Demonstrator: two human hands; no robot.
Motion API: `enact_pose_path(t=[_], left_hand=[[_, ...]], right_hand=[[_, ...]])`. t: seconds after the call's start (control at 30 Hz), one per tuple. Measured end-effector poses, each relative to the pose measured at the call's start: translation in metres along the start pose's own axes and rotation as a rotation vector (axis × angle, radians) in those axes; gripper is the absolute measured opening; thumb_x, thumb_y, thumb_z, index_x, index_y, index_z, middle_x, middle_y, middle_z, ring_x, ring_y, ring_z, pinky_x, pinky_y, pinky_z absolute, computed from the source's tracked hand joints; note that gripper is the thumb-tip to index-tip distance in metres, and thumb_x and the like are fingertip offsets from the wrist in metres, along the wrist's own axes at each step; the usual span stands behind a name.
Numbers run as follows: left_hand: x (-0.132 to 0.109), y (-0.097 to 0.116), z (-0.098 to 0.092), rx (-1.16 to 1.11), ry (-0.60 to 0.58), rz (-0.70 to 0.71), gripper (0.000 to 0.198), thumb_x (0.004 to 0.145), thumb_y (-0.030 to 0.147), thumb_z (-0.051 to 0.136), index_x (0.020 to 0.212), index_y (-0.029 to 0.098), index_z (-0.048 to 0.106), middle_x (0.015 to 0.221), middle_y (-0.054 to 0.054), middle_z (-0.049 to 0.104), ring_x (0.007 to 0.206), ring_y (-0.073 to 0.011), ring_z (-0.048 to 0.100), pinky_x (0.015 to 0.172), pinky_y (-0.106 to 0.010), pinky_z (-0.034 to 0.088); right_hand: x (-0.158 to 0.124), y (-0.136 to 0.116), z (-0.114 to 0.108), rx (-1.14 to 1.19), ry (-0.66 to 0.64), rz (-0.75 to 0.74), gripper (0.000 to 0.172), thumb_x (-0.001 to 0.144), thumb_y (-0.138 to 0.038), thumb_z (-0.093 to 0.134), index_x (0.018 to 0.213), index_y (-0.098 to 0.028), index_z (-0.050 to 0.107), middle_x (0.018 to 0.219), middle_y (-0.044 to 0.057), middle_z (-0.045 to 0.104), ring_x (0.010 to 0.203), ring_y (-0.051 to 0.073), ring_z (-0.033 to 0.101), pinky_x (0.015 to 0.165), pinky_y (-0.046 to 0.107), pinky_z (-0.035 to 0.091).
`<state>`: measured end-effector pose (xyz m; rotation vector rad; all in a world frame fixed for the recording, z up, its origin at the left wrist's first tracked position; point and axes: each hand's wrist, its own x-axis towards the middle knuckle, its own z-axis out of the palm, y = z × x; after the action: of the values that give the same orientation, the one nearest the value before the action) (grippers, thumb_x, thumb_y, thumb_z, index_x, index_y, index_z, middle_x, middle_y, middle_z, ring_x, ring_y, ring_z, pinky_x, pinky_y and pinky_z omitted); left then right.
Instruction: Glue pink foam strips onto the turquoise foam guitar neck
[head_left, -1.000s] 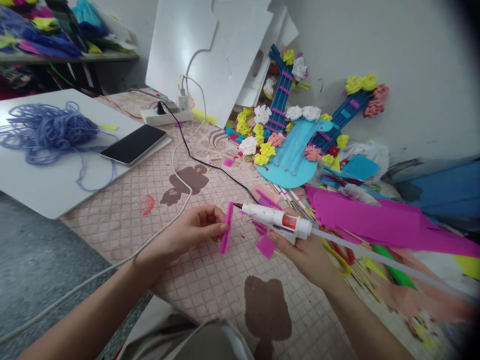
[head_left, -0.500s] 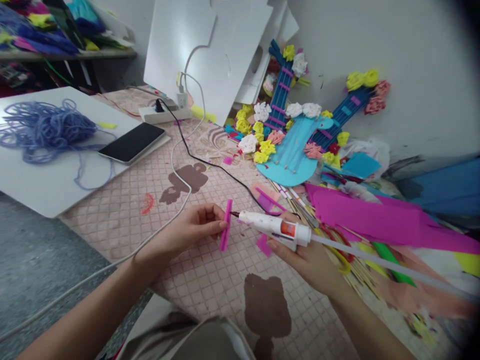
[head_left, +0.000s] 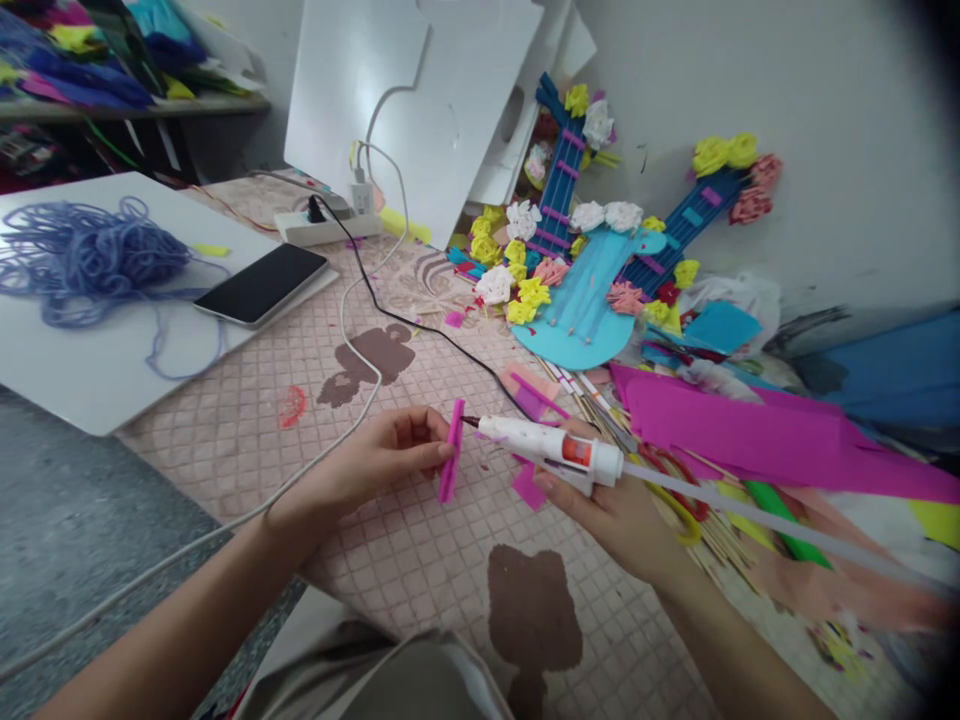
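Since half a second ago, the brown nozzle [head_left: 470, 421] of the white glue gun [head_left: 536, 440] has shifted slightly toward the far end of the pink strip [head_left: 450, 474], while the left hand [head_left: 401, 450] holds almost the same pose. The strip stands in front of the person, above the near part of the patterned tablecloth [head_left: 420, 580], tilted a little, with its far end leaning right. The left hand's thumb and fingers are clamped on its left side, around the middle. The nozzle points left at the strip's upper part; whether they touch, I cannot tell. The right hand [head_left: 619, 520] is closed around the gun from below and the right; its thumb shows along the near side, but most of its fingers are hidden. A translucent glue stick [head_left: 705, 498] juts from the gun's back toward the right. Just left of the right thumb lies a small pink square [head_left: 528, 487]. Farther right are magenta sheets [head_left: 757, 435], with thin wooden sticks [head_left: 716, 550] nearer. At the far left, a black phone [head_left: 262, 285] lies beside tangled blue yarn [head_left: 105, 250].
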<state>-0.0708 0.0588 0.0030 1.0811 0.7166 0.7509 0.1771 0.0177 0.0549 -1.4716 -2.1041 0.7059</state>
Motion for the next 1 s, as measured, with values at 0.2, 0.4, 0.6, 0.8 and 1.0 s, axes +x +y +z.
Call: enact_pose_path(t=[0.2,0.4,0.6,0.8,1.0], left_hand=[[0.001,-0.002,-0.001,-0.018,0.03,0.006,0.015,0.078,0.026,0.068,0.079,0.015,0.059,0.069,0.003,0.055,0.06,-0.007,0.048,0.055,-0.019,0.038],[0.003,-0.003,-0.002,-0.023,0.034,0.012,0.016,0.078,0.027,0.069,0.08,0.014,0.059,0.069,0.003,0.056,0.06,-0.0064,0.048,0.057,-0.019,0.037],[0.004,-0.004,-0.004,-0.034,0.051,0.018,0.017,0.077,0.027,0.07,0.079,0.014,0.06,0.072,0.002,0.058,0.063,-0.0072,0.051,0.06,-0.02,0.04],[0.003,-0.003,-0.004,-0.052,0.075,0.009,0.016,0.077,0.025,0.069,0.079,0.013,0.059,0.07,0.002,0.058,0.063,-0.0073,0.052,0.06,-0.02,0.042],[0.003,-0.003,-0.003,-0.077,0.089,0.027,0.014,0.078,0.024,0.068,0.079,0.014,0.058,0.069,0.003,0.056,0.061,-0.0072,0.052,0.059,-0.02,0.043]], right_hand=[[-0.006,-0.004,-0.002,0.005,-0.056,-0.003,0.02,0.088,-0.039,0.053,0.08,-0.022,0.046,0.074,-0.002,0.051,0.064,0.014,0.052,0.056,0.026,0.041],[-0.008,-0.004,-0.002,0.02,-0.113,-0.005,0.025,0.089,-0.039,0.053,0.075,-0.021,0.044,0.076,-0.002,0.046,0.067,0.013,0.05,0.06,0.026,0.04],[-0.01,-0.007,-0.003,0.009,-0.16,-0.025,0.027,0.089,-0.037,0.054,0.072,-0.021,0.042,0.074,-0.002,0.046,0.065,0.013,0.049,0.059,0.026,0.038],[-0.011,-0.008,-0.004,-0.008,-0.194,-0.023,0.029,0.089,-0.04,0.054,0.07,-0.021,0.043,0.071,-0.002,0.047,0.063,0.013,0.049,0.056,0.027,0.038],[-0.014,-0.007,-0.004,-0.006,-0.219,0.0,0.029,0.088,-0.039,0.055,0.069,-0.021,0.043,0.07,-0.002,0.048,0.06,0.013,0.048,0.053,0.027,0.037]])
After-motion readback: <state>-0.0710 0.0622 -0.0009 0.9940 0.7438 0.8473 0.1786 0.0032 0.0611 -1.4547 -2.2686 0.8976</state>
